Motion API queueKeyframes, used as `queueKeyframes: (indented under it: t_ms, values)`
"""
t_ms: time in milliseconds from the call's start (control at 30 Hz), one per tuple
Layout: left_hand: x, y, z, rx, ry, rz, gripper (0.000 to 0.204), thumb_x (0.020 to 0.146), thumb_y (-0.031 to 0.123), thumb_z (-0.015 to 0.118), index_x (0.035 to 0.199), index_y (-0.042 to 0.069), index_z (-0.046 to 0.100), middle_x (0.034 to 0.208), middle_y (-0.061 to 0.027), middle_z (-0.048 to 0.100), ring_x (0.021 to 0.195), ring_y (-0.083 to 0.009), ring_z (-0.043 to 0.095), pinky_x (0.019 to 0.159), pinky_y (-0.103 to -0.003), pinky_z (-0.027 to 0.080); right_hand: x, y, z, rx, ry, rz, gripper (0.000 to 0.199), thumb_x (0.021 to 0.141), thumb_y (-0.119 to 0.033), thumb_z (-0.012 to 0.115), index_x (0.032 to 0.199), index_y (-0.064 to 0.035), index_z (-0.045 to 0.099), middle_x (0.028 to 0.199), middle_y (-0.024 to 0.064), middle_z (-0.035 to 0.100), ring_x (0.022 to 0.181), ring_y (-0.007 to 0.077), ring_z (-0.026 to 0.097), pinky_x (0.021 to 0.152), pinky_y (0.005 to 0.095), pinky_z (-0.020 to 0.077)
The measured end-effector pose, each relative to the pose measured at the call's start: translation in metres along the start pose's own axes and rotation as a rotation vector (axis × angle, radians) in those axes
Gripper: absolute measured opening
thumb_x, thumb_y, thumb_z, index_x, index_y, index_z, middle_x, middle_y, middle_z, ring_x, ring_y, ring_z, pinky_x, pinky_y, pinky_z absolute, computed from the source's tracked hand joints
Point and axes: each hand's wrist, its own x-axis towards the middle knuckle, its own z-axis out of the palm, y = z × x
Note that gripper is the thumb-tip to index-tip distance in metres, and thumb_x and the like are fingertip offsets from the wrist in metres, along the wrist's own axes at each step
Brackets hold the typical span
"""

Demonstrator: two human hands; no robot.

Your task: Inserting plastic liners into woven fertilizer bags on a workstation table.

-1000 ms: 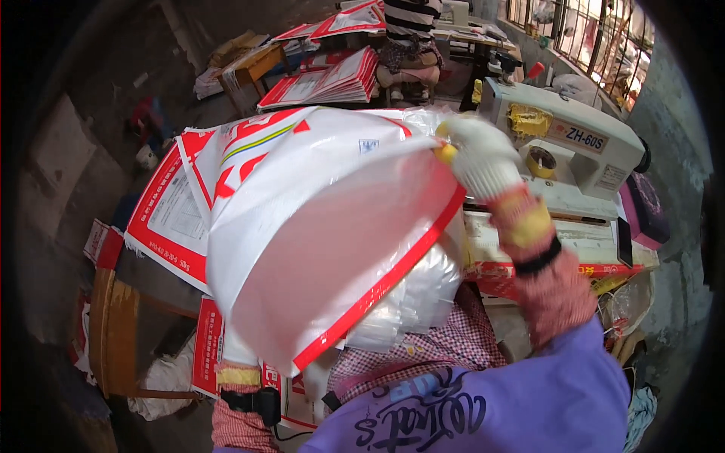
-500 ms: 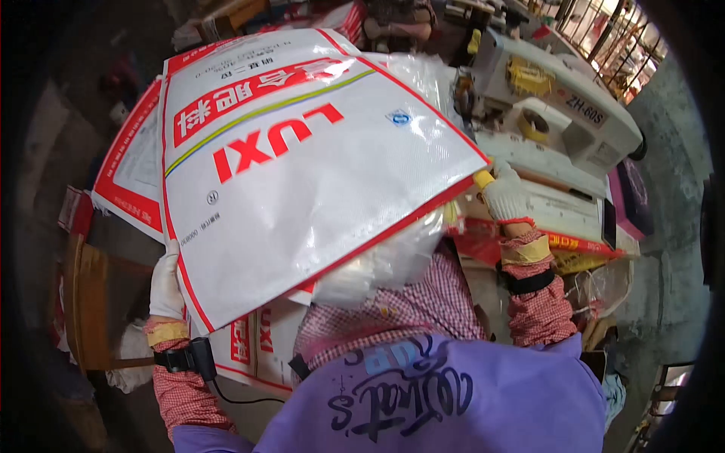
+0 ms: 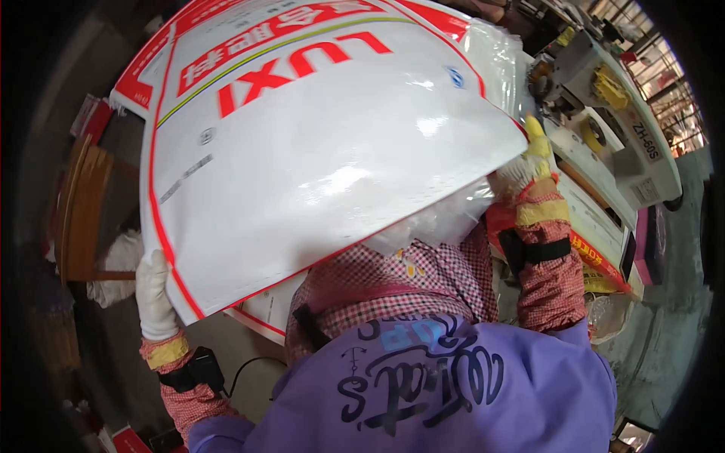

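A large white sack (image 3: 317, 189) with red borders and red print is spread in front of me, its surface bulging slightly. My left hand (image 3: 156, 298), in a white glove, grips the sack at its near left corner. At the near right corner my right hand (image 3: 526, 166), gloved in white with yellow fingertips, is closed on the edge. Some of the fingers on both hands are hidden. Clear plastic film (image 3: 445, 215) hangs out under the near edge, above my checked apron (image 3: 400, 279). More clear film (image 3: 495, 64) shows beyond the sack's right side.
A white sewing machine (image 3: 615, 113) with a yellow part stands on a bench at the right. Another red-and-white sack (image 3: 130, 92) shows behind the first, on the far left. A wooden stool (image 3: 81, 219) stands at the left, with white cloth (image 3: 117, 257) beside it.
The sack has come nearer and fills more of the view, its surface now bulging. My right hand has turned, fingers pointing up. The surroundings have shifted as my head moved.
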Motion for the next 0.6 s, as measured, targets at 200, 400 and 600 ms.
queueKeyframes:
  t_ms: [200, 400, 600]
  values:
    - [-0.052, -0.02, -0.068, -0.586, 0.149, -0.083, 0.045, 0.103, 0.029, 0.034, 0.136, 0.0, 0.04, 0.125, -0.008, 0.056, 0.11, -0.0177, 0.056, 0.095, -0.031, 0.045, 0.007, 0.073, 0.112, -0.128, -0.233, -0.041, 0.038, 0.093, -0.032, 0.053, 0.121, -0.0072, 0.053, 0.116, 0.0088, 0.06, 0.104, 0.0254, 0.055, 0.095, 0.0424, 0.0417]
    - [-0.053, -0.039, -0.077, -0.554, 0.171, -0.154, 0.044, 0.102, 0.027, 0.036, 0.137, 0.001, 0.041, 0.128, -0.0091, 0.054, 0.113, -0.0185, 0.054, 0.095, -0.031, 0.045, 0.042, 0.068, 0.133, -0.064, -0.925, -0.052, 0.039, 0.089, -0.032, 0.06, 0.119, -0.009, 0.052, 0.12, 0.0046, 0.057, 0.118, 0.0266, 0.049, 0.1, 0.0475, 0.0371]
    - [-0.038, -0.046, -0.038, -0.699, 0.073, -0.192, 0.049, 0.095, 0.009, 0.037, 0.144, 0.007, 0.032, 0.135, -0.0115, 0.049, 0.119, -0.0209, 0.051, 0.102, -0.035, 0.041, 0.006, 0.087, 0.112, -1.049, -0.643, -0.429, 0.029, 0.087, -0.026, 0.059, 0.105, -0.0037, 0.058, 0.096, 0.0151, 0.063, 0.093, 0.0308, 0.061, 0.082, 0.0394, 0.0481]
